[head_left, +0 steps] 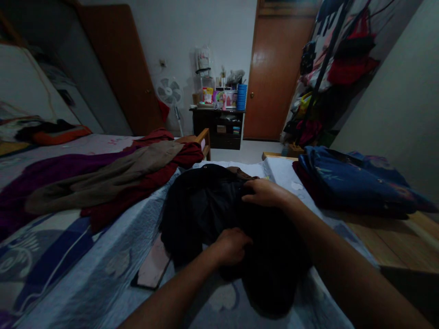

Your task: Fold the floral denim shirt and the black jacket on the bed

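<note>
A black jacket [212, 201] with a small shiny snap at its top edge lies rumpled on the light blue patterned bedsheet [116, 274]. My left hand [232, 246] is closed, its fingers gripping the dark cloth near the jacket's middle. Further up and to the right, my right hand [265, 192] pinches the fabric close to the top edge; its fingertips are partly lost in the dark cloth. A bit of brown cloth [240, 172] shows behind the jacket. From under the left side sticks out a flat pinkish piece with a dark edge [152, 267].
On the left, purple, grey-brown and dark red clothes [113, 169] lie spread over bedding. A folded stack of blue clothes [346, 178] sits to the right, beside wooden boards [387, 242]. Beyond the bed stand a fan [169, 93] and a dark cabinet [217, 130].
</note>
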The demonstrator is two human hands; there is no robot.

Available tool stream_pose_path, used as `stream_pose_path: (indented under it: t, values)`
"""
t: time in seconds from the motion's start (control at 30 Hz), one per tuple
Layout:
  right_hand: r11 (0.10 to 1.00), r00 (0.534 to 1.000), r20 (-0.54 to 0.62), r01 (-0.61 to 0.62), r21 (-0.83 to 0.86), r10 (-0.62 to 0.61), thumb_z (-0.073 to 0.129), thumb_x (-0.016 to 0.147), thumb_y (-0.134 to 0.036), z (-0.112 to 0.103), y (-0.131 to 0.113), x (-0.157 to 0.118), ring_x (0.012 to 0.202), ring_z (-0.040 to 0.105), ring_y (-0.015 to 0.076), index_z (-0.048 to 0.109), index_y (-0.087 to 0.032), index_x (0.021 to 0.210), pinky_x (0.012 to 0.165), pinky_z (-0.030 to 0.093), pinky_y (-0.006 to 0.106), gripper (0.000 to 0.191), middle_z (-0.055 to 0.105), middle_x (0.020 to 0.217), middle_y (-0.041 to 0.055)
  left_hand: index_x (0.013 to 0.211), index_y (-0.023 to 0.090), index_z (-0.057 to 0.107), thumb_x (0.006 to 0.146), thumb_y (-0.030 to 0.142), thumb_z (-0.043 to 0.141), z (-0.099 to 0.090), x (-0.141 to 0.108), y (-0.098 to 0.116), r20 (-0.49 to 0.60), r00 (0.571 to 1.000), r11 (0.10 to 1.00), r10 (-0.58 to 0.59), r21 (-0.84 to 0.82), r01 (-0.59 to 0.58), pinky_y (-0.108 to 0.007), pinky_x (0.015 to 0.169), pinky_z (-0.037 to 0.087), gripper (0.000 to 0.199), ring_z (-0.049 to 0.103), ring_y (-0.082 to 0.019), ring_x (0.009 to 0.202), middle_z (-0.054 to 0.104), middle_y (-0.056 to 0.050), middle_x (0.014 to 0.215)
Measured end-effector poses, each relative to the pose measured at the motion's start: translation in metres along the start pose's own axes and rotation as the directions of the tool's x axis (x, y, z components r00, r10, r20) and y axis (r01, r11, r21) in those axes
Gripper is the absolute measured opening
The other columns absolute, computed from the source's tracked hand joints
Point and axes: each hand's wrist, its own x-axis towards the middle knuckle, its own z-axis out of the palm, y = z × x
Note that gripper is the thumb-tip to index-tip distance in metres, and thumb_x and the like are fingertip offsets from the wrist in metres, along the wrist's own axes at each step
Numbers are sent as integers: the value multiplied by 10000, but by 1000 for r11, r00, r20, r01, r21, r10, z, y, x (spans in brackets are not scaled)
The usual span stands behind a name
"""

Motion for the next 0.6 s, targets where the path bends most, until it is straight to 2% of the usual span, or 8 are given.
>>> stream_pose_path:
  t: [0.1, 0.2, 0.23, 0.3, 0.33, 0.4, 0.5, 0.6]
  values:
    - [957, 975, 138, 132, 258, -172, 595, 822, -450, 34, -13, -3, 974, 652, 257, 726, -221, 1015, 863, 467, 327, 327, 723, 1037, 72, 1063, 275, 706, 694, 140, 552, -12, -10, -2, 88, 996, 993, 33, -114, -22, -330, 870, 487, 422, 640, -246, 974, 714, -19, 1095]
    - [898, 969, 155, 110, 426, -193, 565, 850, -359, 64, -10, -8, 1027, 630, 229, 668, -214, 1146, 890, 472, 326, 346, 689, 1137, 56, 964, 230, 726, 730, 163, 529, -40, -28, -17, 165, 985, 941, 47, -339, 12, -252, 727, 494, 313, 654, -188, 799, 737, 1, 937]
    - [884, 971, 165, 82, 461, -176, 580, 840, -340, 71, -7, -11, 993, 637, 218, 644, -211, 1182, 865, 485, 320, 371, 689, 1122, 53, 867, 216, 731, 748, 165, 507, -50, -35, -24, 136, 991, 931, 17, -364, 34, -239, 689, 483, 259, 645, -174, 746, 728, 5, 839]
    - [854, 968, 204, 21, 519, -148, 612, 819, -333, 77, -1, -13, 856, 651, 191, 592, -209, 1246, 760, 508, 298, 445, 700, 1019, 39, 812, 209, 721, 765, 196, 511, -69, -46, -43, -51, 991, 935, -123, -341, 99, -246, 691, 476, 216, 639, -178, 738, 707, 0, 793]
    - [837, 967, 214, -2, 547, -138, 622, 814, -340, 76, 2, -13, 791, 646, 177, 566, -208, 1270, 704, 507, 283, 478, 699, 961, 28, 850, 214, 717, 776, 217, 511, -77, -51, -54, -174, 961, 933, -216, -328, 150, -261, 714, 483, 220, 645, -190, 764, 707, -6, 815]
    - [814, 982, 174, -36, 580, -80, 603, 827, -345, 68, 12, -10, 713, 632, 159, 533, -198, 1286, 629, 491, 262, 487, 687, 868, 12, 901, 220, 704, 775, 240, 519, -91, -56, -80, -426, 839, 935, -339, -252, 251, -311, 824, 486, 224, 647, -223, 874, 702, -31, 913]
    - [867, 991, -27, -103, 488, 133, 555, 833, -283, 52, 41, 4, 704, 631, 167, 609, -175, 1120, 635, 478, 269, 312, 672, 803, 26, 954, 191, 673, 749, 218, 511, -105, -52, -118, -665, 665, 918, -340, -82, 388, -393, 1024, 397, 263, 564, -272, 1124, 645, -94, 1124]
    - [913, 906, -249, -258, 316, 343, 659, 713, -229, 49, 84, 14, 858, 640, 231, 660, -190, 837, 750, 476, 312, 130, 685, 827, 70, 1108, 170, 620, 743, 218, 530, -116, -39, -147, -701, 632, 867, -331, 38, 497, -405, 1103, 319, 379, 463, -282, 1261, 547, -121, 1305]
